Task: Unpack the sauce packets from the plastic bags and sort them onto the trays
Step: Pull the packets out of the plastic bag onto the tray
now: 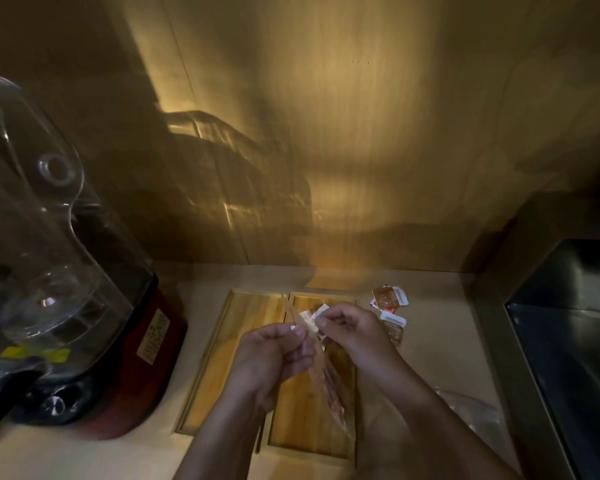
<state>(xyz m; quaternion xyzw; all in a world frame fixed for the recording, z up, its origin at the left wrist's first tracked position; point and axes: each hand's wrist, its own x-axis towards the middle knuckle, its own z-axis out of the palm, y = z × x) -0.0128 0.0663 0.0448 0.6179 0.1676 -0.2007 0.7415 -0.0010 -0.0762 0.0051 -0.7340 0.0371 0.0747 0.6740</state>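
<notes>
Presently two wooden trays (243, 341) lie side by side, a blender (66, 271) well to their left and loose packets (388, 299) just right. Above the trays, left hand (274, 355) and right hand (350, 330) pinch a limp, slippery plastic bag (326, 375) at its mouth, where a light sauce packet (310, 318) protrudes; grasp its stiff edge.

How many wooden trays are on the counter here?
2. The left tray lies nearer the blender; the right tray lies beside it, partly covered by both hands and the plastic bag. None seem hidden.
</notes>
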